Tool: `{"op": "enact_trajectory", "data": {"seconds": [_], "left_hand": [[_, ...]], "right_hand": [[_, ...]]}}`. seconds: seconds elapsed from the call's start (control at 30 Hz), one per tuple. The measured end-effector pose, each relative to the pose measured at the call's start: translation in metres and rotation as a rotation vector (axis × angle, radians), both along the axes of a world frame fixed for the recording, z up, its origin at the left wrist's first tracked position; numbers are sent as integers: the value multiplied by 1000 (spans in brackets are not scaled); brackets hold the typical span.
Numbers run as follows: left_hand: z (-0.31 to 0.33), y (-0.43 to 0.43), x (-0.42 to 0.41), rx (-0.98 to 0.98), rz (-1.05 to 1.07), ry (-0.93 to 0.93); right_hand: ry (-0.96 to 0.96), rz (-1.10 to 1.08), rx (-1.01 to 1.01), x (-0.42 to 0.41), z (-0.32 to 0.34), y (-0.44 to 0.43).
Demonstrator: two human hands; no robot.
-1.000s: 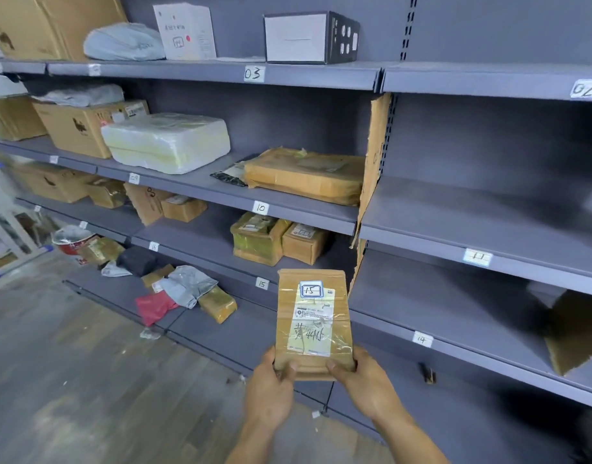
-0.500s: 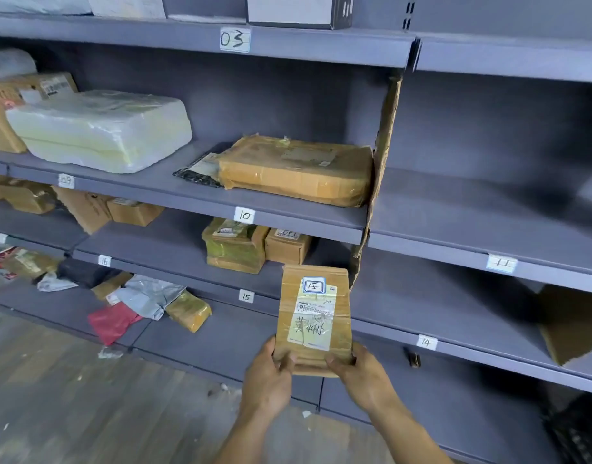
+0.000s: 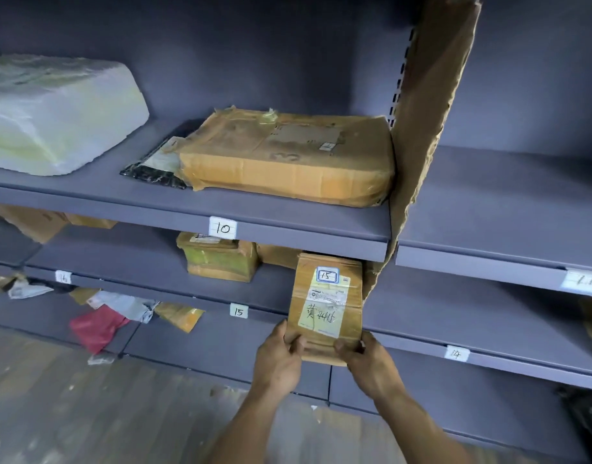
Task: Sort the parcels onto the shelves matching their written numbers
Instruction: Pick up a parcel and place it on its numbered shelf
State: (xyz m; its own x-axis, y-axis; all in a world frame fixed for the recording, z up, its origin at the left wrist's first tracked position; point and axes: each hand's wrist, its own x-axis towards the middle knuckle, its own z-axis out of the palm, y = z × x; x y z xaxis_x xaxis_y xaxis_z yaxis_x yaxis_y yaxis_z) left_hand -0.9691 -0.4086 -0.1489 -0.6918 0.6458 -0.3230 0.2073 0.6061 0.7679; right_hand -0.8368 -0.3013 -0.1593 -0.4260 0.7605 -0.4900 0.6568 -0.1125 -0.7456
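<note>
Closer than half a second ago, the brown parcel (image 3: 326, 306) has gone forward and up, and its top end now meets the lip of the shelf above. Both hands pinch its lower end, the left hand (image 3: 278, 360) at the left corner and the right hand (image 3: 368, 363) at the right, with thumbs on the labelled face marked "15". It stands upright at the front edge of the shelf tagged 15 (image 3: 274, 293), just beside a torn cardboard divider (image 3: 422, 128). Behind it sits a green-taped box (image 3: 219, 257). Higher up, the shelf tagged 10 (image 3: 288, 236) carries a large taped carton (image 3: 288, 159).
</note>
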Motion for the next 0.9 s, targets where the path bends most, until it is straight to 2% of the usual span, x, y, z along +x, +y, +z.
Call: {"op": "enact_trajectory", "data": {"seconds": [0.17,0.33,0.57,0.73,0.9], "left_hand": [[-18,18,-20,-13,-53,10],[-34,28,-39,56,-77,27],[-48,43,-53,97,11,12],[-52,60,-60,113,87,14],[-59,79,-69,127,154,38]], "right_hand": [[27,-93,-32,-13,-13,6],[41,-210,28,-31,-24,10],[178,-445,110,-50,-45,3],[222,-622,46,-67,-49,13],[235,-705,-23,-82,-66,28]]}}
